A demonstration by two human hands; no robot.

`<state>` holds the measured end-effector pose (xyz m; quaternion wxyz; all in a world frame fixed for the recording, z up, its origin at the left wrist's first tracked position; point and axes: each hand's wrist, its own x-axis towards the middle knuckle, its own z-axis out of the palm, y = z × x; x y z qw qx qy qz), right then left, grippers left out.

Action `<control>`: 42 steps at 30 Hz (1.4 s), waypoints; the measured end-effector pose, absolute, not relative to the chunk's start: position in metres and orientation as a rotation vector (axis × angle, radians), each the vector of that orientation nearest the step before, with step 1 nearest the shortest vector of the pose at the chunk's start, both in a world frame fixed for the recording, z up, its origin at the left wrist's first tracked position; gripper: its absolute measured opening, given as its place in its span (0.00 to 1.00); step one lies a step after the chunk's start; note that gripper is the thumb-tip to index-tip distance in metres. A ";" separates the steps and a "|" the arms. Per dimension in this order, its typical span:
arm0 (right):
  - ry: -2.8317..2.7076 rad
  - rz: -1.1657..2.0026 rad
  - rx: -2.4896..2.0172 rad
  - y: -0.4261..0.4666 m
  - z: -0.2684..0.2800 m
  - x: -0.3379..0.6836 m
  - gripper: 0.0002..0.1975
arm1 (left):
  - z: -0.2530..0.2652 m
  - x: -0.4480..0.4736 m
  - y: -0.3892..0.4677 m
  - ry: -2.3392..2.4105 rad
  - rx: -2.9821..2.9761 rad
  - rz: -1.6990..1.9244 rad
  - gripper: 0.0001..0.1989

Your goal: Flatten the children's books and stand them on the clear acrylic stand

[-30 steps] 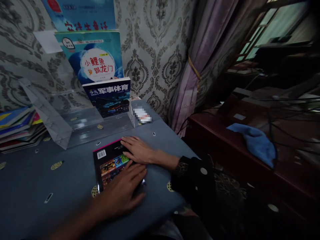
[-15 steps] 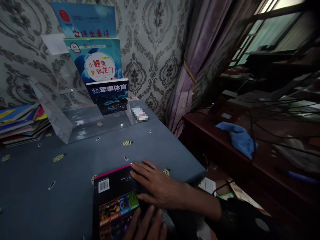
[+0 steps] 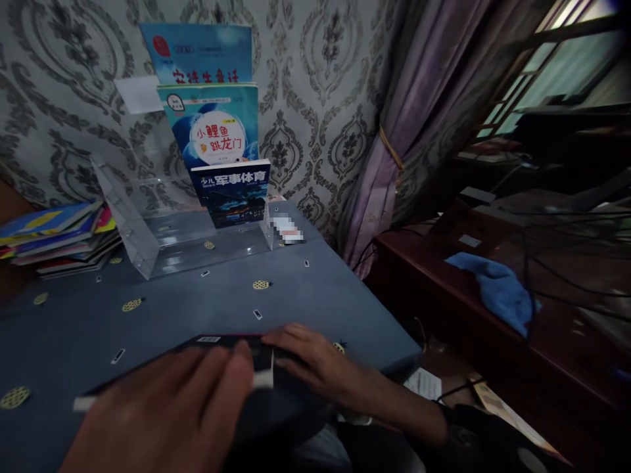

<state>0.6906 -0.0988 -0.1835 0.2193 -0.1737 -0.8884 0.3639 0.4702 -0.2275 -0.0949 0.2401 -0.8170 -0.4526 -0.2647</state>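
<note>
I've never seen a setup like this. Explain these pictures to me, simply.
There is no machine here: a person works with two bare hands. All the pictures come from one camera worn on the person's head, looking forward and down.

The left hand, blurred and close to the camera, covers much of a black book. The right hand is at that book's right side. How firmly either one grips it can't be made out.

They are at a blue-grey table with a pineapple pattern. Farther back, a clear stand holds upright books, and a pile of books lies to its left.
</note>
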 end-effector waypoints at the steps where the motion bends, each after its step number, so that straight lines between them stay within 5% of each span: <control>1: -2.404 1.059 -0.507 -0.095 -0.184 0.685 0.14 | -0.080 0.469 -0.213 -1.252 -2.257 -0.677 0.16; 13: -1.913 1.541 -0.692 -0.056 -0.184 0.653 0.17 | -0.060 0.424 -0.058 -1.883 -2.063 -0.433 0.20; 20: -2.251 0.962 -0.924 -0.041 -0.203 0.659 0.01 | -0.139 0.383 -0.046 -2.034 -2.139 -0.327 0.13; 31: -2.499 0.698 -0.725 0.006 -0.199 0.618 0.20 | -0.199 0.350 -0.087 -1.966 -2.205 -0.685 0.16; 42: -2.388 0.565 -0.686 0.031 -0.227 0.598 0.18 | -0.208 0.346 -0.089 -1.739 -2.187 -0.758 0.14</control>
